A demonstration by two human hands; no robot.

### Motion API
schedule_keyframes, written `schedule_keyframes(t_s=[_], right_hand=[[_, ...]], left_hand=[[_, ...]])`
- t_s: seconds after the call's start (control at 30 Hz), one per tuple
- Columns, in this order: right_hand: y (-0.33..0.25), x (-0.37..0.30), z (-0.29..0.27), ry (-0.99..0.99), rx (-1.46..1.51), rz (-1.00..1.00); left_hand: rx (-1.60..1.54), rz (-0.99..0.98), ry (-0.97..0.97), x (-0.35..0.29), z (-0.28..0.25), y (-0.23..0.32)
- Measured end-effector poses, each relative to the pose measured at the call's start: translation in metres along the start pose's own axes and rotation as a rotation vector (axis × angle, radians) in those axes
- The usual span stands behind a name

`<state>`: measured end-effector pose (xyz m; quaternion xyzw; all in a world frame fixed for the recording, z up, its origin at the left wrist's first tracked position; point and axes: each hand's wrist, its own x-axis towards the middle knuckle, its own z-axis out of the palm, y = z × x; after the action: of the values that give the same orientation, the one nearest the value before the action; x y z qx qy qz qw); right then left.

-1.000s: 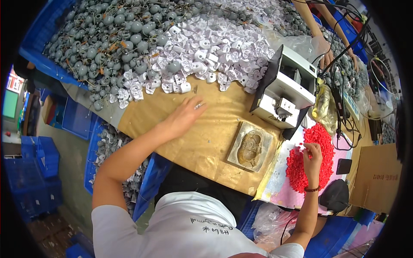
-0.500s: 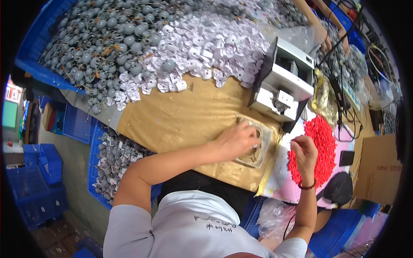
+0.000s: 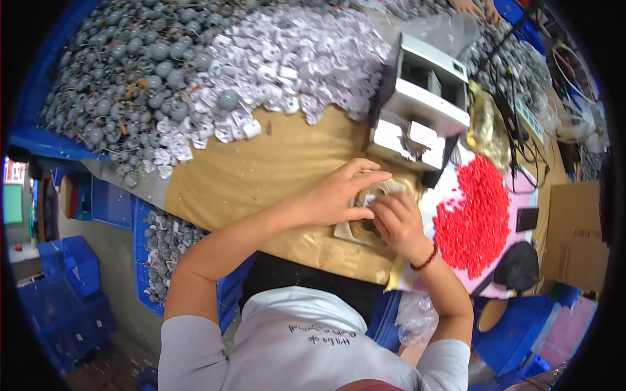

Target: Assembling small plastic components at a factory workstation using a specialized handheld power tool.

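Observation:
A flat pale block with a round recess (image 3: 357, 231) lies on the brown-covered table, partly covered by my hands. My left hand (image 3: 336, 193) rests at its left side, thumb and forefinger spread apart around the recess. From the right, my right hand (image 3: 403, 226) reaches over the block with its fingers bent together. Whatever its fingertips pinch is too small and covered to name. A small white piece (image 3: 370, 199) shows in the recess, between my left thumb and my right fingertips.
White plastic parts (image 3: 293, 62) and grey bulb-shaped pieces (image 3: 130, 85) are heaped at the far left. A white boxy machine (image 3: 424, 104) stands behind the block. Small red parts (image 3: 475, 218) are piled at right. A blue crate (image 3: 140, 260) of parts is below left. Another person's hand (image 3: 468, 6) shows at the far edge.
My right hand has moved left from beside the red pile to the block. My left hand has shifted slightly left and its fingers have spread. The view has shifted a little.

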<state>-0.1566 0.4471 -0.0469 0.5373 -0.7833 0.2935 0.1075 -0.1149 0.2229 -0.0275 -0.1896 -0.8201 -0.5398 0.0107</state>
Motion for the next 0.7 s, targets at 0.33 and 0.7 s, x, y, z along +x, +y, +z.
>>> schedule_keyframes(t_s=[0.33,0.7], right_hand=[[-0.008,0.006,-0.004,-0.013,0.131,0.215],[-0.007,-0.001,-0.016,0.025,0.418,0.488]], left_hand=[[0.998,-0.006,0.533,0.147,-0.273,-0.117],[1.096,-0.313,0.427,0.187,-0.319,-0.144]])
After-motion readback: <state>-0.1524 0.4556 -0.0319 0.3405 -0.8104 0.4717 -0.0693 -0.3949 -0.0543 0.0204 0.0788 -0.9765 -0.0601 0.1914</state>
